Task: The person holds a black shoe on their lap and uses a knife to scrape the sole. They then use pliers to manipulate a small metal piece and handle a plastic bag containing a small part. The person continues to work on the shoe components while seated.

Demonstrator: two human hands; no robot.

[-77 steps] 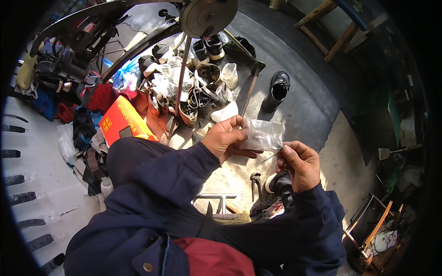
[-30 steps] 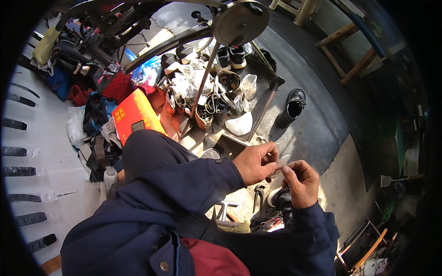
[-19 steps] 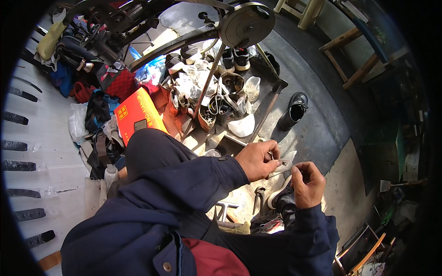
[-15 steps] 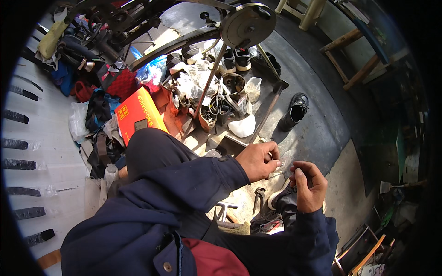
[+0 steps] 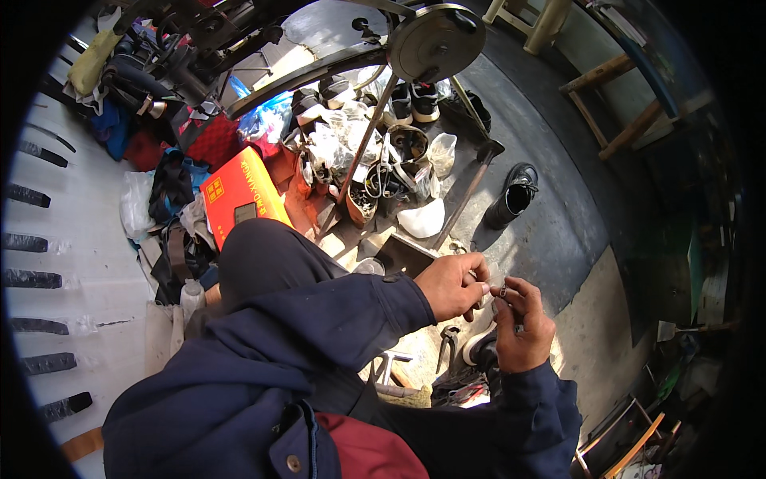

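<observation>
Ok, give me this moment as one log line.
left hand: pinching clear bag | right hand: pinching small piece beside it | pliers: below left hand | black shoe: upright, beyond hands

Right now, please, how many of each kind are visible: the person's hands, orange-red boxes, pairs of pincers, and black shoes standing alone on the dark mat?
Hands: 2 (left hand, right hand)
Orange-red box: 1
Pincers: 1 pair
Lone black shoe: 1
Total: 5

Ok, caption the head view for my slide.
Left hand pinching a clear bag, right hand holding a small object, black shoe beyond.
</observation>
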